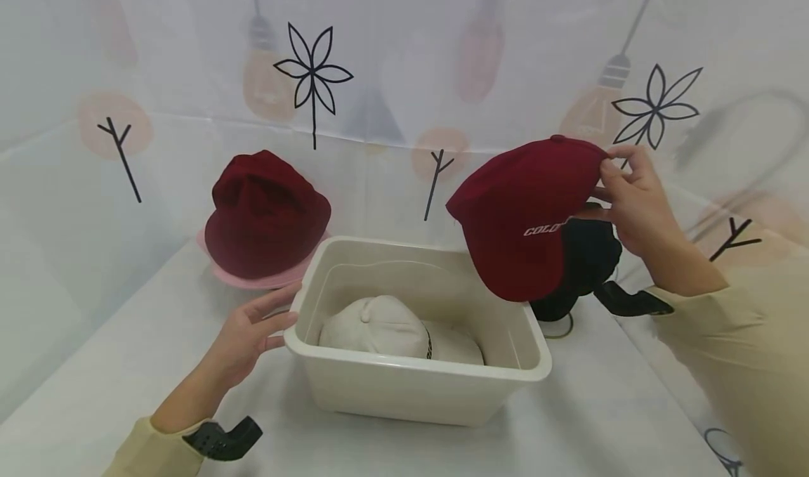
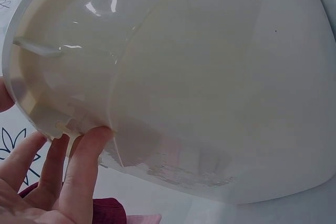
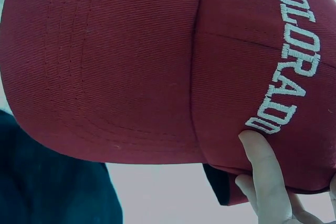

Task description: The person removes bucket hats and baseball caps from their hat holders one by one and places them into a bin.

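My right hand (image 1: 638, 199) grips a dark red baseball cap (image 1: 524, 196) by its edge and holds it raised above the right side of a cream plastic bin (image 1: 411, 400). White "COLORADO" lettering on the cap (image 3: 294, 51) is plain in the right wrist view. With its fingers below the lip, my left hand (image 1: 243, 336) holds the bin's left rim; several of its fingers (image 2: 84, 171) touch the outer wall in the left wrist view. Inside the bin lies a white cap (image 1: 379, 326), brim toward the right.
Behind the bin at left, another dark red hat (image 1: 265, 217) sits on a pink brimmed hat (image 1: 243, 280). Behind the bin's right end is a black cap (image 1: 590, 252), partly covered by the raised cap. A patterned white cloth (image 1: 379, 55) hangs at the back.
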### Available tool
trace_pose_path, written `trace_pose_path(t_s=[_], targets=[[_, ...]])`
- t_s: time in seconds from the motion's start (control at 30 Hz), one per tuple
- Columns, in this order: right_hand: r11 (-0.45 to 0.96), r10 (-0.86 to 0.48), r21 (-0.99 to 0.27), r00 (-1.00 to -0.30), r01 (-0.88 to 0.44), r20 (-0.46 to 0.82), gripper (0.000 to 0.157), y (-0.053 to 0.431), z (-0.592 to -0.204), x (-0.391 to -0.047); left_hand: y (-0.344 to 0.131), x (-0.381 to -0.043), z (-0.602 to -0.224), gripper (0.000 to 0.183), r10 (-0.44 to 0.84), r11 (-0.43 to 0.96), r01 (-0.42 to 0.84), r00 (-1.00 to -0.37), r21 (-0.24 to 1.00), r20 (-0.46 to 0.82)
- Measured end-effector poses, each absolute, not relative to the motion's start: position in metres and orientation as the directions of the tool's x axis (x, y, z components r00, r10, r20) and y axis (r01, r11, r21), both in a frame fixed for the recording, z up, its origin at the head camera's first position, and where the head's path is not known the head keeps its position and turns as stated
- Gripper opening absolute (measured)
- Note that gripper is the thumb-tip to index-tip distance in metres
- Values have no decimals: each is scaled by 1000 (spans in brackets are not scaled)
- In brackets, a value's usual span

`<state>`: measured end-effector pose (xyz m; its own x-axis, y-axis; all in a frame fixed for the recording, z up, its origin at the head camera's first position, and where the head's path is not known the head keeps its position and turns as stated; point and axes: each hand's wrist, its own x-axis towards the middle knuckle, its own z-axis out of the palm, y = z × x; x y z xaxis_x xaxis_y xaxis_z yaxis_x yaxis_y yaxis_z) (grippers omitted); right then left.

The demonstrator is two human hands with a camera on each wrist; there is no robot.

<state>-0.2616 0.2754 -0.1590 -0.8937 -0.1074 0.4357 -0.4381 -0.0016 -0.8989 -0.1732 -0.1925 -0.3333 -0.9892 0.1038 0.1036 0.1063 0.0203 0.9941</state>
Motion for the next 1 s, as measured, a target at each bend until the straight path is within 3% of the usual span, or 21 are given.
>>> trace_pose_path(t_s=[0.7, 1.0], targets=[[-203, -329, -868, -804, -452, 496, 13, 232, -181, -267, -194, -174, -334, 55, 110, 18, 119, -987, 993, 116], [-161, -446, -848, -729, -505, 519, 13, 221, -192, -277, -194, -174, -334, 56, 111, 25, 114, -988, 993, 111]])
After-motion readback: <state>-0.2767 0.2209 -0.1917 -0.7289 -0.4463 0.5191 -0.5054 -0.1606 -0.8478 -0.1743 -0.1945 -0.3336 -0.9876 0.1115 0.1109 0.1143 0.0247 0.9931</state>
